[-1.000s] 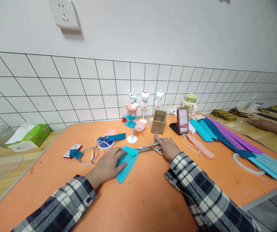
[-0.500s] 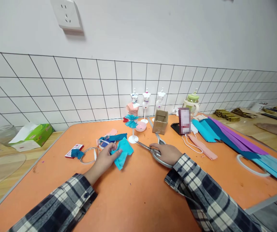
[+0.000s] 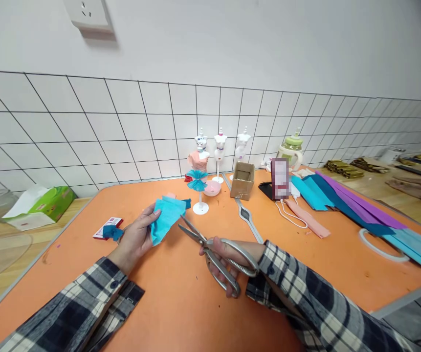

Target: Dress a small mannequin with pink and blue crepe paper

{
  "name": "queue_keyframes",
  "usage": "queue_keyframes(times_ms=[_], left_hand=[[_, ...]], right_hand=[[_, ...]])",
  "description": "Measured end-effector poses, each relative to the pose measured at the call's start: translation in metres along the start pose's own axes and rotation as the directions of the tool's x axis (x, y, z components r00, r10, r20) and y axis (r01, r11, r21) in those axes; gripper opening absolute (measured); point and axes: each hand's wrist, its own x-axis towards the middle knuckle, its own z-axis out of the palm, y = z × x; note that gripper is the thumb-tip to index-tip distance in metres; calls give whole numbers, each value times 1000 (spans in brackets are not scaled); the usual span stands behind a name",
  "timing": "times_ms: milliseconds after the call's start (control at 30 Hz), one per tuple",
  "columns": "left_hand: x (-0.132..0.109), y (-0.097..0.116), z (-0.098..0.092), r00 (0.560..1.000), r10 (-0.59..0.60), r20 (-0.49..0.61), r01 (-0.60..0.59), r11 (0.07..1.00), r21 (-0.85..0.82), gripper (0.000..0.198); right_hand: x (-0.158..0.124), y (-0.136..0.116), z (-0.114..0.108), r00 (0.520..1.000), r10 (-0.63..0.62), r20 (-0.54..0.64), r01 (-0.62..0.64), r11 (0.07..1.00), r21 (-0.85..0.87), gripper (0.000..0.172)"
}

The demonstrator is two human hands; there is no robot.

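A turquoise piece of crepe paper [image 3: 168,216] is pinched between the thumb and fingers of my left hand [image 3: 139,235], held above the orange table [image 3: 166,303]. My right hand [image 3: 228,256] grips metal scissors [image 3: 201,240] by the handles. Their blades are parted and point toward the paper, a little short of its lower right edge. Just behind stands a small dress form [image 3: 199,161] on a white stand, dressed in a pink top and a blue ruffle [image 3: 197,181]. Left of my left hand, a scrap of dark blue paper [image 3: 112,232] rests on a red-and-white box [image 3: 102,230].
Two bare white dress forms [image 3: 220,146], a pink bowl [image 3: 212,188] and a cardboard box [image 3: 242,182] stand at the back. Farther right are a phone [image 3: 280,180], a green-lidded bottle [image 3: 291,149] and long paper strips [image 3: 357,205]. A tissue pack [image 3: 45,205] lies left.
My left hand has lifted the turquoise paper up and to the left. The scissors have come off the table area, turned toward the paper, and their blades have opened.
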Motion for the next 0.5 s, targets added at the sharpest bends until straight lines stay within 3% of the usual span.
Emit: queue_keyframes(times_ms=[100,233,367,500], left_hand=[[-4,-1,6,997,-21,73,21,1000,13,52],[-7,-2,6,989,-98,110,94,995,35,62],[-6,-5,1,985,-150,88,140,984,112,56],[-6,-12,2,966,-208,153,168,956,242,52]], right_hand=[[6,4,5,1000,13,-3,-13,1000,-6,78],[11,5,7,998,-66,-22,65,998,-5,80],[11,6,9,994,-86,-64,85,996,-24,84],[10,6,10,991,-100,-87,98,995,-23,80]])
